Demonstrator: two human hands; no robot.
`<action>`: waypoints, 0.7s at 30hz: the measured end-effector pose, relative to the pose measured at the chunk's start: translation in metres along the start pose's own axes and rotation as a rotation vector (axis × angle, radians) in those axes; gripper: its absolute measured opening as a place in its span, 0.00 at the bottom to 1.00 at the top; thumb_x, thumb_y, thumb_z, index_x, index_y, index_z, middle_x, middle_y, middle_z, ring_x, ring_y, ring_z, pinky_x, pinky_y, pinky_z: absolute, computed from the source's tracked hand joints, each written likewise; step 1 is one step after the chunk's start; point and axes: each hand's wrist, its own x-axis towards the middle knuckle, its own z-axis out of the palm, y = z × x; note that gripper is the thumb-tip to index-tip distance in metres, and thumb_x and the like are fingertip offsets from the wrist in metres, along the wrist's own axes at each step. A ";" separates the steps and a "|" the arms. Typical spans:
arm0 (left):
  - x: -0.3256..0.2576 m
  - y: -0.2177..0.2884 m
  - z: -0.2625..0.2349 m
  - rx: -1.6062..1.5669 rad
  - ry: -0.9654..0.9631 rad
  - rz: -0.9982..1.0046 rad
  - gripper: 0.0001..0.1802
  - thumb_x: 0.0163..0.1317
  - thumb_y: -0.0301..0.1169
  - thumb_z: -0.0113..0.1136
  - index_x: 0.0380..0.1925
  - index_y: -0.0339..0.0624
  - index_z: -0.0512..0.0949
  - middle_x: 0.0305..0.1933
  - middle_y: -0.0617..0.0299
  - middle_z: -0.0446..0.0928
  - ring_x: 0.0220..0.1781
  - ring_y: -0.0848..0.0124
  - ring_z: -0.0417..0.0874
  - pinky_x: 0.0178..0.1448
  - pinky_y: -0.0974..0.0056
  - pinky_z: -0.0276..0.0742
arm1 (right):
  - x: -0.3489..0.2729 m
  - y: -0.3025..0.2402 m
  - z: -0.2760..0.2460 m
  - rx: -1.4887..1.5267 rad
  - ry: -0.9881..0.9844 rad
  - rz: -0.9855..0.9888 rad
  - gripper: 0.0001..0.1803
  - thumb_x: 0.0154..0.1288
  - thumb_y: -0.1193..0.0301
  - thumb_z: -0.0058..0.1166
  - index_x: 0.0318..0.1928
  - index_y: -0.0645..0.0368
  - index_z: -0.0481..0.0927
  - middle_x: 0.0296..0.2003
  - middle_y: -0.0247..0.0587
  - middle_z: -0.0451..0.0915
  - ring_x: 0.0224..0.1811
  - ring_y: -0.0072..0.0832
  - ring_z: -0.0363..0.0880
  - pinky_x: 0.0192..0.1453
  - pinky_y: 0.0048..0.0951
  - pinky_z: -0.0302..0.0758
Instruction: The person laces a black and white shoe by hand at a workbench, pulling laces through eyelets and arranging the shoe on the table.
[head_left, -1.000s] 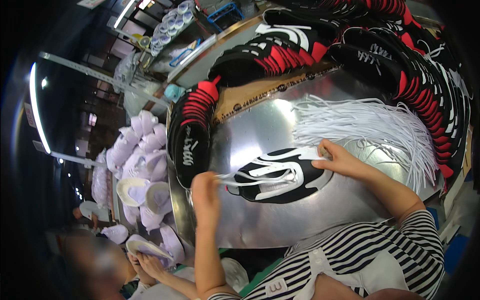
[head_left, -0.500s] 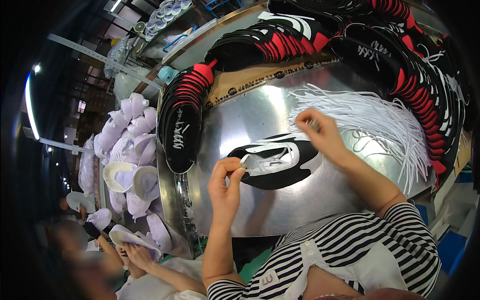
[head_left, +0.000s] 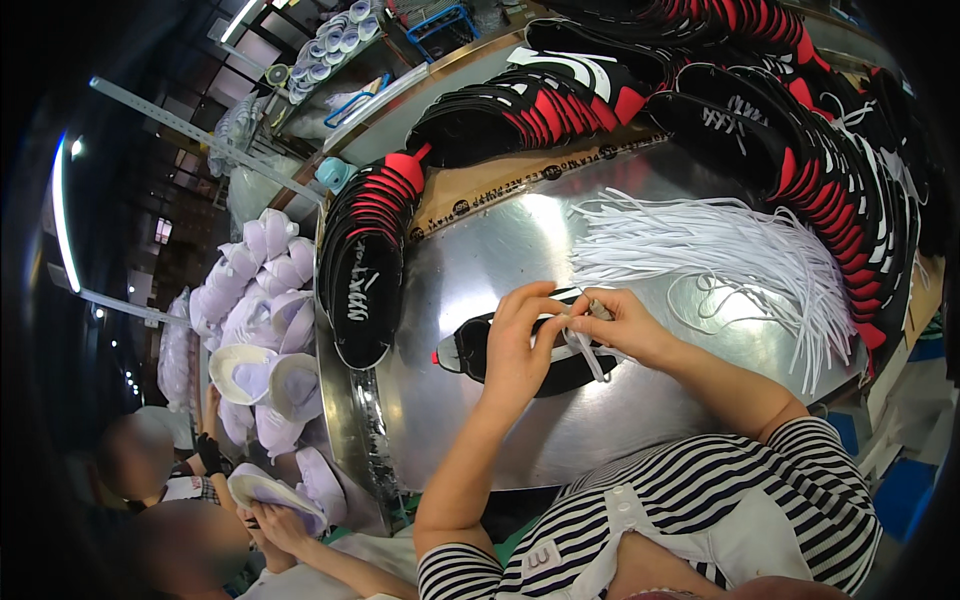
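A black and white shoe upper (head_left: 575, 376) lies on the metal table in front of me, partly covered by my hands. A white shoelace (head_left: 590, 358) loops up from it to my fingertips. My left hand (head_left: 520, 345) is closed over the upper, thumb and finger pinching the lace. Close against it, my right hand (head_left: 628, 328) is closed too, with a small greyish-tan tool (head_left: 600, 311) between its fingers; its exact kind is too small to make out. The lace passes by the right fingertips as well. My fingers hide part of the eyelet area.
A heap of loose white shoelaces (head_left: 720, 245) lies beyond my right hand. Rows of nested black and red shoe uppers (head_left: 362, 290) ring the shiny metal table (head_left: 470, 430). White shoes (head_left: 265, 330) are piled at the left, where another person's hands (head_left: 280, 525) hold one.
My hands have come together over the upper: the left moved right, the right moved down from beside the heap. The lace is now drawn up between them.
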 end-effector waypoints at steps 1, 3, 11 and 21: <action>-0.005 -0.001 -0.002 0.035 0.059 -0.016 0.06 0.58 0.24 0.64 0.36 0.37 0.79 0.52 0.55 0.79 0.51 0.61 0.79 0.51 0.63 0.75 | 0.001 0.002 0.001 0.055 0.006 0.020 0.08 0.66 0.68 0.60 0.39 0.60 0.81 0.22 0.24 0.73 0.22 0.10 0.65 0.26 0.16 0.61; -0.033 -0.013 -0.013 0.214 0.040 -0.048 0.08 0.61 0.27 0.63 0.39 0.37 0.80 0.49 0.54 0.80 0.50 0.63 0.80 0.50 0.63 0.75 | 0.003 0.009 -0.004 0.161 0.030 0.062 0.08 0.67 0.69 0.59 0.41 0.61 0.81 0.21 0.25 0.73 0.19 0.09 0.62 0.22 0.15 0.57; -0.028 -0.061 -0.012 -0.808 -0.463 -1.078 0.36 0.72 0.61 0.39 0.55 0.37 0.71 0.47 0.56 0.80 0.45 0.70 0.80 0.49 0.66 0.78 | 0.012 0.026 0.015 -0.031 0.171 0.018 0.17 0.59 0.74 0.63 0.48 0.61 0.76 0.28 0.34 0.82 0.27 0.17 0.76 0.32 0.20 0.71; -0.049 -0.018 0.020 -0.612 0.043 -0.822 0.15 0.69 0.40 0.57 0.37 0.39 0.82 0.26 0.66 0.80 0.23 0.81 0.75 0.26 0.74 0.63 | 0.001 0.024 0.021 -0.322 0.173 -0.010 0.18 0.58 0.74 0.63 0.48 0.61 0.75 0.23 0.32 0.79 0.26 0.18 0.74 0.34 0.23 0.70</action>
